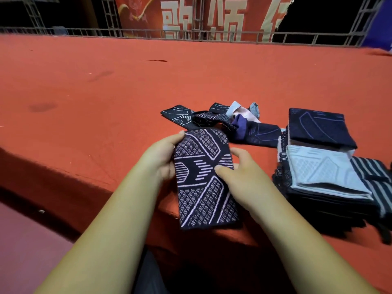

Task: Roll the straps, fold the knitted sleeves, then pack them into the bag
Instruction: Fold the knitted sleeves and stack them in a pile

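Much of the left hand (164, 153) was hidden behind the knitted sleeve (203, 177) it gripped; only the thumb and the back of the palm showed at the sleeve's left edge. The right hand (239, 172) pinched the opposite edge, thumb on top, the other fingers partly lost behind the cloth. Both hands were thus closed on that one dark navy sleeve with its pale diamond-and-stripe pattern. The sleeve hung over the front edge of the red tabletop (106, 85), its long axis running from far to near, the rounded end pointing away and the straight hem towards the person. Just beyond the sleeve lay a loose heap of unfolded sleeves (222, 119), tangled so that I could not count them. To the sleeve's right stood a stack of folded sleeves (322, 166), its right side cut off by the frame. Far behind the sleeve, a red banner (191, 15) carried white characters, cropped at the top.
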